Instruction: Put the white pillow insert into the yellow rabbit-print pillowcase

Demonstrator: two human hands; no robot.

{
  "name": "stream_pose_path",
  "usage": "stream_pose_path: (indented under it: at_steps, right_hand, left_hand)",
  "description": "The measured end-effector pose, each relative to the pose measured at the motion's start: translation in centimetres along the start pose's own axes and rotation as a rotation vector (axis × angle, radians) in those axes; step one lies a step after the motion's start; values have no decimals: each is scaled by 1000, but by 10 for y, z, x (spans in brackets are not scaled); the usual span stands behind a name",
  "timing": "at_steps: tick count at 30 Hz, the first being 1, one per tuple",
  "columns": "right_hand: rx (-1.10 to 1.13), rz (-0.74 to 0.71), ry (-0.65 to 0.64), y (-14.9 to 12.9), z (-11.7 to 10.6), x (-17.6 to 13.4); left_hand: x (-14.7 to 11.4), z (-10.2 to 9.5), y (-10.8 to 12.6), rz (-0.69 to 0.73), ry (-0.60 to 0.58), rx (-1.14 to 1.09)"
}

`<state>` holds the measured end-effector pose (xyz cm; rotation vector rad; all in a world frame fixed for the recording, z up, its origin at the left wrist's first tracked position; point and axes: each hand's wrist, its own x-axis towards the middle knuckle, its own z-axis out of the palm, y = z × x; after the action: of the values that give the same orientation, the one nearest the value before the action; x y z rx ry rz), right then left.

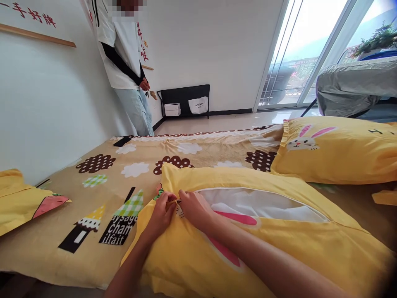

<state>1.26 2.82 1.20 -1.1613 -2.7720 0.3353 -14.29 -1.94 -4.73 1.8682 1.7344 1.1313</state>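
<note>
A yellow pillowcase (266, 244) with a printed rabbit lies in front of me on the bed. Its long slit gapes, and the white pillow (238, 200) inside shows through. At the slit's left end my left hand (164, 209) is closed, pinching the pillowcase's fabric. Right beside it, my right hand (194, 207) is closed on the same edge, fingertips nearly meeting the left ones. Whether a zip pull sits between my fingers is too small to tell.
Patterned bedding (133, 190) covers the bed. A second yellow pillow (338, 153) lies at the right, yellow fabric (27, 203) at the left. A dark phone-like object (123, 141) rests near the far edge. Beyond stand a person (124, 62) and a black shelf (185, 96).
</note>
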Motion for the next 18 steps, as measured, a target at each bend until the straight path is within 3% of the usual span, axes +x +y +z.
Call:
stream_pose_path:
  at_steps: [5,13,18]
  right_hand:
    - [-71,-33,-29,-8,-4,-2]
    - [18,-23,-28,-8,-13,11]
    - [-86,-188,8,-17,-31,14]
  left_hand:
    - [0,0,-1,-12,10,-33]
    - [1,-7,-7,-65,23,-137]
    - [18,-28,5,87,-25,63]
